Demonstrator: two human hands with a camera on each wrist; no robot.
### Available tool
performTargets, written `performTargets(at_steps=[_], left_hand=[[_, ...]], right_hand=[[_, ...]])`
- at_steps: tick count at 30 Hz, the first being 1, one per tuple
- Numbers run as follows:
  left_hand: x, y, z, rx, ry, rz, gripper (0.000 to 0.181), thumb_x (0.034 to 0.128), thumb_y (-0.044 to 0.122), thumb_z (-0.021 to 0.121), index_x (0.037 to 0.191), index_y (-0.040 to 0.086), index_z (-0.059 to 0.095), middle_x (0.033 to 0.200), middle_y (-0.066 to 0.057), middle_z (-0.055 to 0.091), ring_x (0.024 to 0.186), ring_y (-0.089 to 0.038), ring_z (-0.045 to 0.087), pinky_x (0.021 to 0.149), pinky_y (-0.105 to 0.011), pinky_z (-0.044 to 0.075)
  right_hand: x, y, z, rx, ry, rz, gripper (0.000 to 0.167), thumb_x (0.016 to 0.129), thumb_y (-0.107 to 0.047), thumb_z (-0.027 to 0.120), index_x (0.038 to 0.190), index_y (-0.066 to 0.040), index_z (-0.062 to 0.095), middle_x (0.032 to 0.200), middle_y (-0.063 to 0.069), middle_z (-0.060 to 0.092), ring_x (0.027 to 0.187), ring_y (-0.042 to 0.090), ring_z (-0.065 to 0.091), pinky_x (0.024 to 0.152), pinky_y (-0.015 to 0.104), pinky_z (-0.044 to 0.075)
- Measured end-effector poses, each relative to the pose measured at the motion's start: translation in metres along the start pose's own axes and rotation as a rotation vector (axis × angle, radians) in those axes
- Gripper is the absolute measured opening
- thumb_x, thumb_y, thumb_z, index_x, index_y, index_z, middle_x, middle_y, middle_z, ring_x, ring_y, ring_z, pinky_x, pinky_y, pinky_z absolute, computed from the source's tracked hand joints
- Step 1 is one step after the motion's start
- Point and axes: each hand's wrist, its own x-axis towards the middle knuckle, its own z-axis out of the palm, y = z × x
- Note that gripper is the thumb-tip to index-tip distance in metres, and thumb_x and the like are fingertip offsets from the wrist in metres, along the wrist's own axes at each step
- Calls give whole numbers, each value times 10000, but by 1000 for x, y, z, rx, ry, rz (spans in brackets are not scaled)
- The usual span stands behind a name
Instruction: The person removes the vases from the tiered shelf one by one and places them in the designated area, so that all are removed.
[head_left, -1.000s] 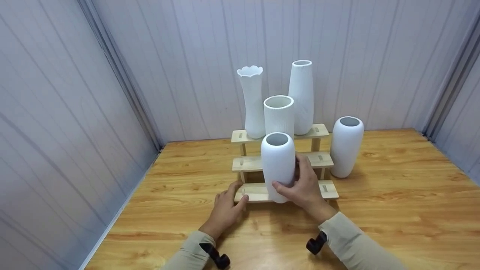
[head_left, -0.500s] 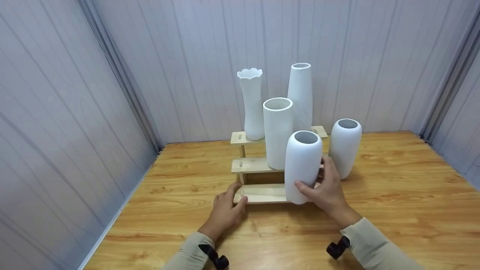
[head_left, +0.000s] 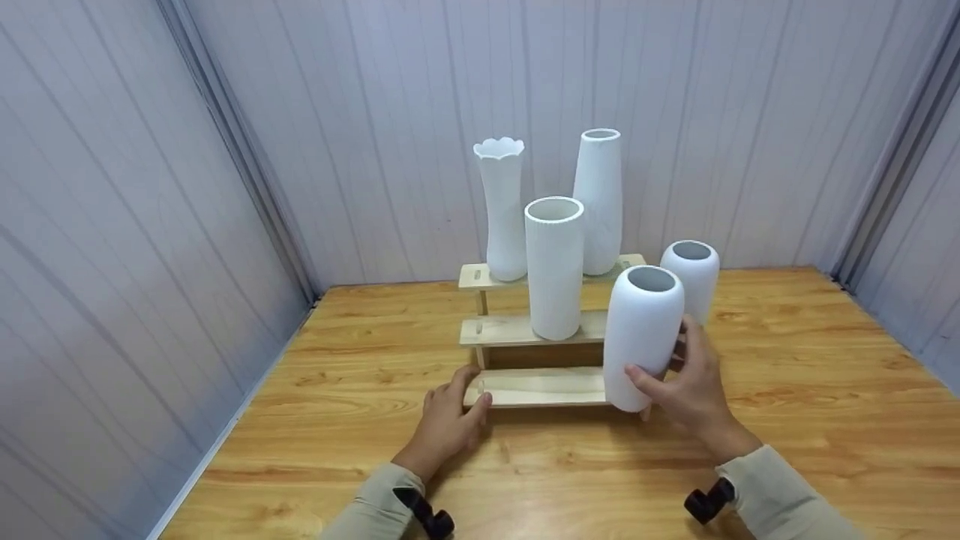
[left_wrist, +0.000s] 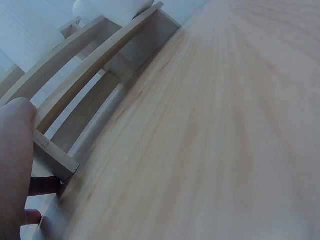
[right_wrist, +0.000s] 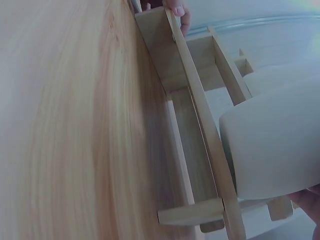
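From where I stand, the person's right hand [head_left: 694, 390] has its grip closed around the lower part of a smooth, round-shouldered vase [head_left: 643, 341], thumb across the near face and fingers round the far side. That vase is over the right end of the lowest tier of a three-step wooden stand [head_left: 544, 386], mouth up and leaning slightly; whether its base touches the board I can't tell. The left hand [head_left: 448, 416] is at the opposite end of that same tier, its grip pinching the board's end, thumb at the front and a finger at the back edge. On the middle tier a straight cylindrical vase [head_left: 554, 270] stands upright. Above, on the top tier, are a scallop-rimmed vase [head_left: 503, 214] to the left and a tapering vase [head_left: 600, 202] to the right, well apart. Behind the held one and further right is a second round-shouldered vase [head_left: 691, 274], its lower part hidden by the hand and the nearer vase. All the vases are white. The stand sits on a wood-grained counter [head_left: 375, 360], with a pale panelled wall [head_left: 375, 112] behind.
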Motion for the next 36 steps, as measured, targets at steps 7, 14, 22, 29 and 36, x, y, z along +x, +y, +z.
performTargets(at_steps=[7,14,22,29,36], left_hand=[[0,1,-1,-4,-12,2,528,1036,518,492,1443,185,450,1436,-76,568,1291,-391,530,1107,-616,226],[0,2,-2,0,-10,-7,527,1029,522,501,1445,203,450,1439,-64,567,1297,-377,528,1121,-608,218],[-1,1,-2,-11,-11,-5,544,1028,527,500,1450,188,448,1446,-70,562,1297,-384,526,1120,-592,224],[-2,1,-2,-17,-14,-19,546,1027,535,497,1458,205,442,1465,-65,546,1320,-384,506,1141,-606,193],[-1,0,-2,-26,-25,-20,558,1024,562,484,1457,213,442,1483,-58,531,1341,-383,486,1144,-633,170]], right_hand=[[-1,6,-13,-30,55,-29,870,730,-52,882,1454,-29,400,1282,51,542,1057,145,618,836,203,524],[-1,14,-27,-44,89,-5,890,733,-44,876,1475,-47,384,1269,-14,528,1056,68,606,819,167,518],[0,21,-38,-45,128,57,851,737,-54,860,1453,-30,401,1234,18,509,1019,18,582,792,108,487],[1,27,-42,-41,151,66,828,745,-43,843,1443,-12,399,1189,-28,500,1013,25,593,783,124,506],[0,29,-45,-38,159,72,841,746,-29,837,1456,-16,386,1191,-32,498,1020,13,591,782,105,496]])
